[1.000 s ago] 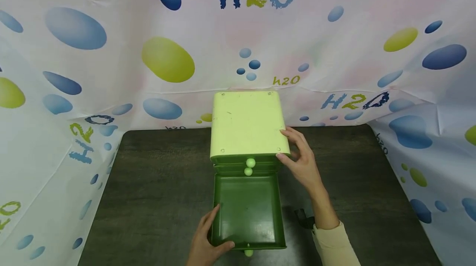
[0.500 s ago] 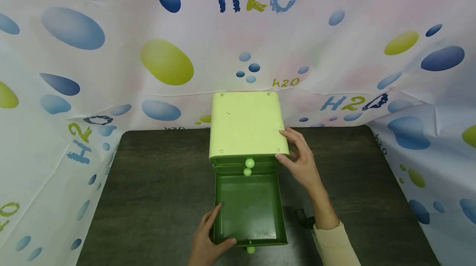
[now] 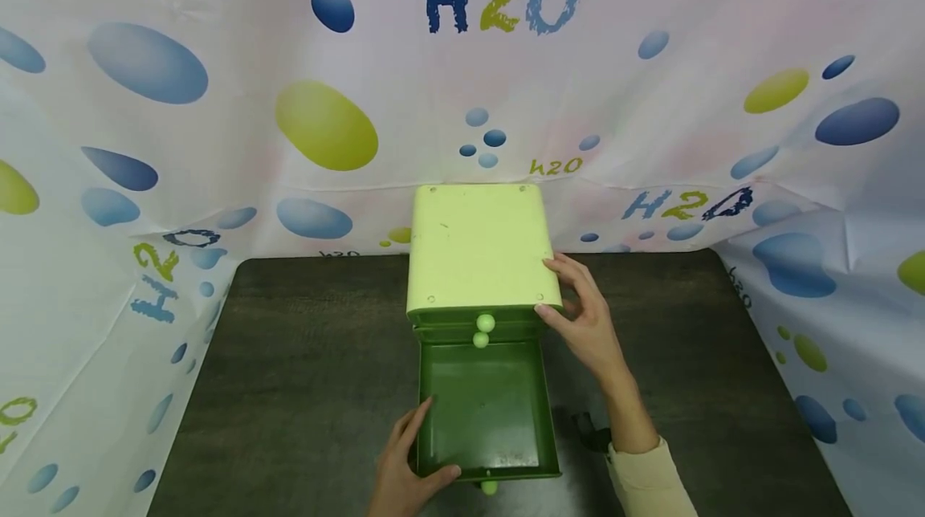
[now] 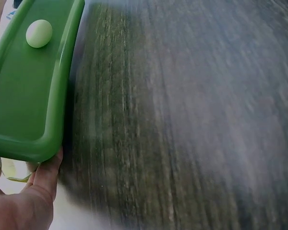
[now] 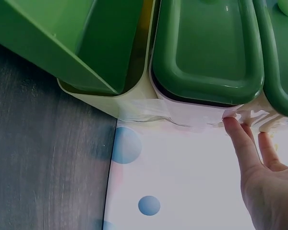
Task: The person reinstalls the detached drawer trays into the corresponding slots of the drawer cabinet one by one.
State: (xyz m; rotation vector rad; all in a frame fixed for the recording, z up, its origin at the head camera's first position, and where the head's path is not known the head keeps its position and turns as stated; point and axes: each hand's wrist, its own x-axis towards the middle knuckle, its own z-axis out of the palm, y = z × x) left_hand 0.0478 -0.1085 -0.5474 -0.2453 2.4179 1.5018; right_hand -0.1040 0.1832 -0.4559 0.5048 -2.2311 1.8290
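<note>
A light-green drawer cabinet (image 3: 480,248) with dark-green drawers stands on the table. Its lowest drawer (image 3: 480,413) is pulled far out towards me and holds nothing. My left hand (image 3: 401,469) holds this drawer's front left corner, thumb at the front rim and fingers along the side. The left wrist view shows the drawer's front with a pale round knob (image 4: 39,33) and part of the left hand (image 4: 31,201). My right hand (image 3: 588,324) rests its fairly straight fingers and thumb against the cabinet's right side and front corner. Two upper knobs (image 3: 485,323) stick out, their drawers pushed in.
A dark wood-look table (image 3: 311,372) extends on both sides of the cabinet. Behind and beside it hangs a white sheet (image 3: 405,43) printed with blue and green spots and lettering. Near the right forearm lies a dark strap-like thing (image 3: 591,433).
The lowest drawer has slid slightly in towards the cabinet, and my left hand has moved with it. My right hand keeps its place on the cabinet. The head view has shifted slightly.
</note>
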